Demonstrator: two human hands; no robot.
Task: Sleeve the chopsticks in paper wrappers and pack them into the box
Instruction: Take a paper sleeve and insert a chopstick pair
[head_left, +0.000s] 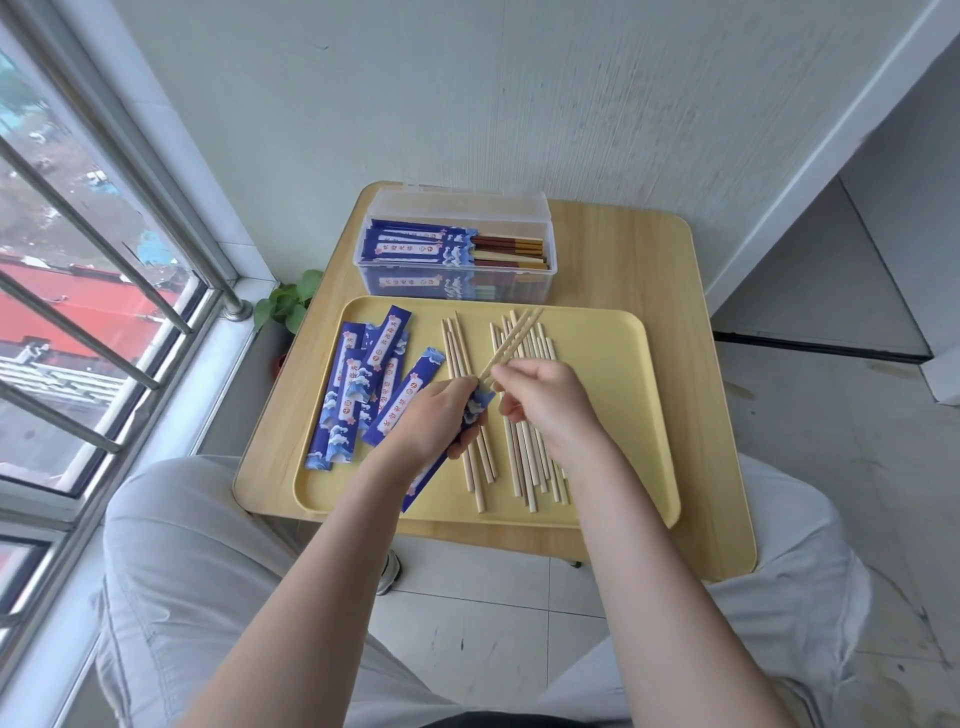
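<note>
A small tabletop (623, 270) of pale wood grain with rounded corners is seen from the head view, set against a white textured wall, with a barred window at the left and a tiled floor below. A small green plant (288, 304) is placed on the floor between the window and the tabletop's left edge. On the near part of the tabletop a smooth yellow tray (613, 374) with rounded corners and a raised rim is laid. On the far part, just beyond the tray, a clear plastic box (457, 244) is set with its lid open, and sleeved chopsticks (457, 244) are stacked inside it, brown and tan ends showing out of blue wrappers. On the left of the tray, loose wrappers (358, 384) of blue printed paper are scattered flat and overlapping. In the middle of the tray, thin round bare chopsticks (524, 457) of pale wood are spread in two loose groups. A blue wrapper (457, 441) is gripped by the left hand (431, 421), fingers curled round it, its near end pointing down toward the tray's near rim. A pair of chopsticks (511, 340) is pinched by the right hand (540, 400), angled far and right, its near tips at the wrapper's mouth.
</note>
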